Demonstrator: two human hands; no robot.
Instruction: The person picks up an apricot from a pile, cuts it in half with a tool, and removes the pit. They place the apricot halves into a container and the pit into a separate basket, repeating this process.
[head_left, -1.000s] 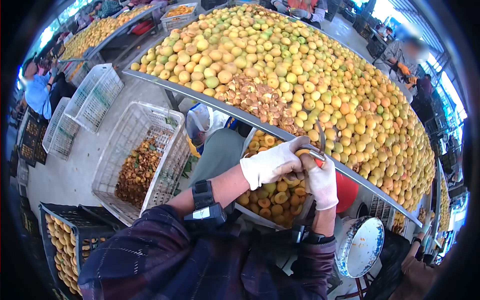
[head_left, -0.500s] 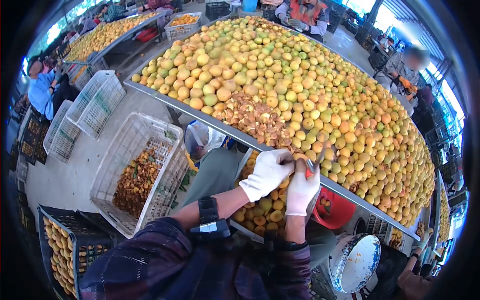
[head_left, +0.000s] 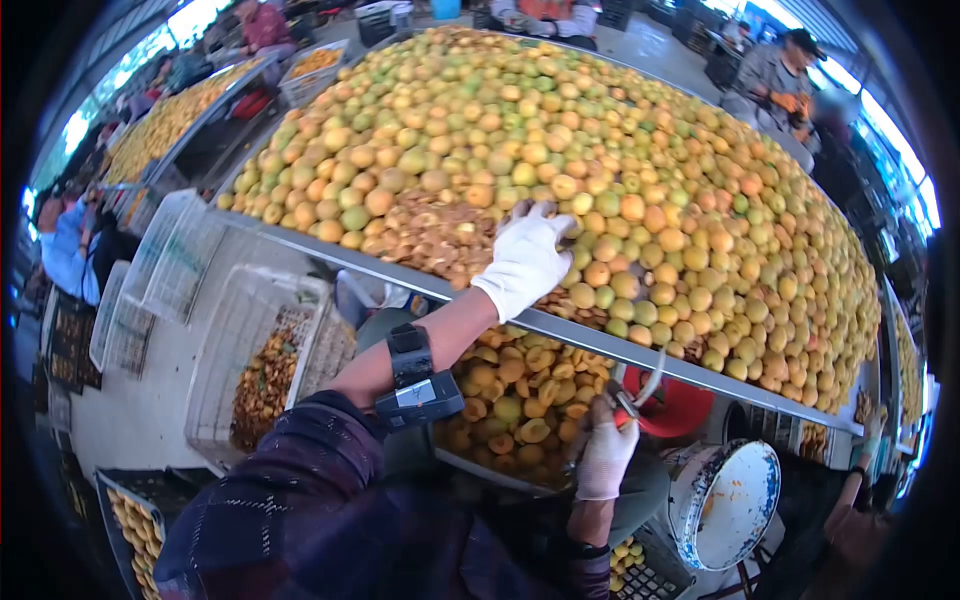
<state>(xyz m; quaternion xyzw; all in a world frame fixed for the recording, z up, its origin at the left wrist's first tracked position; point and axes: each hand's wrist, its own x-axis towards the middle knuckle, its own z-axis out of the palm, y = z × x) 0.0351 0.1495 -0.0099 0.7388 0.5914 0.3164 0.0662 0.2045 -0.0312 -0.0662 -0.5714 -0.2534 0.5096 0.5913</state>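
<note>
Resting left hand (head_left: 525,262) on fruit (head_left: 620,150), right hand (head_left: 605,455) gripping knife (head_left: 645,380), halves (head_left: 510,390) in basin (head_left: 480,468)

A white crate (head_left: 225,345) holding brownish scraps stands on the floor, with empty white crates (head_left: 165,250) just beyond it. A black crate (head_left: 150,487) of fruit sits nearer. Off to the right are a red bowl (head_left: 685,405) and a round white basin (head_left: 730,495). A person in blue (head_left: 62,245) is at the far left.
</note>
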